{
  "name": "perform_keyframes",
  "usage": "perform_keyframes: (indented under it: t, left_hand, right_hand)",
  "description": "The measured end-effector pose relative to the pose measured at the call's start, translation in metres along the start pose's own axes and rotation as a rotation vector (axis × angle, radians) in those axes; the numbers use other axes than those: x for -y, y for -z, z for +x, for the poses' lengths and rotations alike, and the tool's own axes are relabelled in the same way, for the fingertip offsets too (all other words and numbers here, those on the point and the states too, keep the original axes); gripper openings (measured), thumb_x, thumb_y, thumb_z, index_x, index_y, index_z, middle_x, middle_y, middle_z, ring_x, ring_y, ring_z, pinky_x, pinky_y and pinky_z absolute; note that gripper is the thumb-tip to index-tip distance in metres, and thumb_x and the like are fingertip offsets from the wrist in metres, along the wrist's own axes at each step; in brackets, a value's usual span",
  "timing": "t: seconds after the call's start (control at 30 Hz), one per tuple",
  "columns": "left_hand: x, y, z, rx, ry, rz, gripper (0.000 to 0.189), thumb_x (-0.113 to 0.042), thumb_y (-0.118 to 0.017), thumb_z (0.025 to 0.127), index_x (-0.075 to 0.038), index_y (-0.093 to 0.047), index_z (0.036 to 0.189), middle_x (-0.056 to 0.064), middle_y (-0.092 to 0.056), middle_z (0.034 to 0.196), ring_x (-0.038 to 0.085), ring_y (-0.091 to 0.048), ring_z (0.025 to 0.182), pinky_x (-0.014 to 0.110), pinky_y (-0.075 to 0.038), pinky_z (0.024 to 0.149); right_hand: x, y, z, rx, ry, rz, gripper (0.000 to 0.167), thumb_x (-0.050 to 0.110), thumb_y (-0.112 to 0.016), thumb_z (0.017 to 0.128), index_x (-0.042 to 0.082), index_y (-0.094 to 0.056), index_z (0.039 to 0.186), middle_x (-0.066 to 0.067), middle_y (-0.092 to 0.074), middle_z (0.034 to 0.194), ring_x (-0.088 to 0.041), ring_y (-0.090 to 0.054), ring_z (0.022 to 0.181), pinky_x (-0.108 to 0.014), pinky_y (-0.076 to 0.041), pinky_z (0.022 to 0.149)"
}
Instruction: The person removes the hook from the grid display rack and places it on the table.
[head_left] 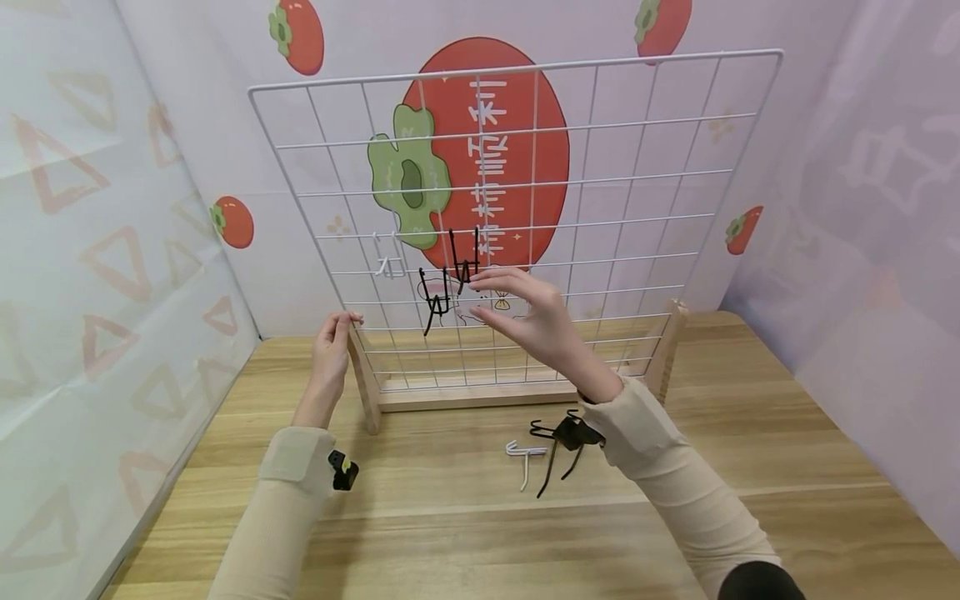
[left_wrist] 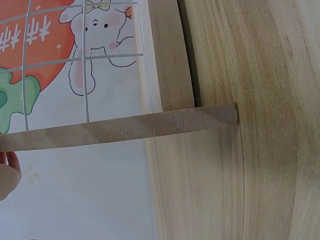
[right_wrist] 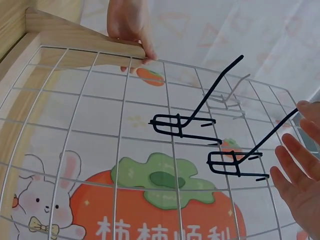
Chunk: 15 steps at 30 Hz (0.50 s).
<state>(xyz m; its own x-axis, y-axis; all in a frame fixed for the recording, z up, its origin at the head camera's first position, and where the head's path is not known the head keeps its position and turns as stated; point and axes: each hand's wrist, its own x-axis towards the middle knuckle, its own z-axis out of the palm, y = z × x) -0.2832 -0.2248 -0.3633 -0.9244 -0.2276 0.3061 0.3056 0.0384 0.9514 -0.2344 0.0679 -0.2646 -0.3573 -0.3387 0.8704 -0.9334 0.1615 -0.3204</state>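
A white wire grid panel (head_left: 517, 70) stands upright in a wooden stand (head_left: 365, 383). My left hand (head_left: 332, 350) grips the top of the stand's left side piece. Two black double-pronged wire hooks hang on the grid: a lower left hook (head_left: 436, 305) and an upper right hook (head_left: 464, 267). Beside the upper right one is my right hand (head_left: 540, 321), thumb and fingers spread apart. In the right wrist view its fingertip (right_wrist: 305, 106) meets or nearly meets that hook's arm end. A white hook (head_left: 388, 260) hangs further left.
Loose on the wooden table (head_left: 420, 517) lie a white hook (head_left: 527, 452) and black hooks (head_left: 551, 467), the latter partly hidden by the right wrist camera (head_left: 576, 433). A fabric backdrop with printed persimmons (head_left: 540, 175) is behind the grid.
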Motion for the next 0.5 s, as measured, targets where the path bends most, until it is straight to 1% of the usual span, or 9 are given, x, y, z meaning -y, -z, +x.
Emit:
perform_keyframes:
  t: [0.1, 0.27, 0.4, 0.5]
  left_hand:
    - [-0.0008, -0.0006, 0.0002, -0.005, 0.013, -0.012, 0.019, -0.025, -0.039, 0.094, -0.013, -0.053, 0.089, -0.01, -0.055, 0.092, 0.006, -0.041, 0.105, 0.025, -0.025, 0.098]
    - [-0.0009, -0.001, 0.0008, -0.004, 0.017, -0.025, 0.018, -0.023, -0.039, 0.095, -0.012, -0.053, 0.088, -0.007, -0.055, 0.092, 0.007, -0.041, 0.103, 0.024, -0.025, 0.098]
    - [-0.0009, -0.0006, -0.0005, -0.003, 0.0, -0.029, 0.019, -0.025, -0.04, 0.094, -0.015, -0.054, 0.087, -0.003, -0.055, 0.094, 0.006, -0.041, 0.104, 0.023, -0.025, 0.098]
    - [0.0006, 0.0, -0.0007, 0.0, -0.018, -0.025, 0.018, -0.027, -0.04, 0.094, -0.017, -0.054, 0.087, -0.005, -0.055, 0.094, 0.007, -0.041, 0.105, 0.024, -0.024, 0.099]
  right_hand:
    - [-0.0005, -0.0022, 0.0022, -0.003, 0.001, 0.011, 0.029, -0.003, -0.072, 0.07, -0.004, -0.063, 0.098, -0.015, -0.062, 0.1, -0.023, -0.055, 0.099, -0.031, -0.043, 0.087]
    - [-0.0024, -0.0054, 0.0054, 0.001, -0.005, 0.029, 0.029, -0.001, -0.071, 0.071, -0.004, -0.063, 0.099, -0.016, -0.061, 0.101, -0.022, -0.055, 0.099, -0.031, -0.043, 0.088]
    - [-0.003, -0.0077, 0.0074, 0.005, -0.018, 0.029, 0.03, -0.003, -0.072, 0.07, -0.004, -0.063, 0.098, -0.016, -0.061, 0.101, -0.021, -0.055, 0.1, -0.03, -0.043, 0.087]
    - [-0.0029, -0.0097, 0.0091, 0.001, -0.022, 0.028, 0.03, -0.004, -0.072, 0.068, -0.004, -0.063, 0.098, -0.015, -0.062, 0.101, -0.02, -0.055, 0.1, -0.03, -0.043, 0.087]
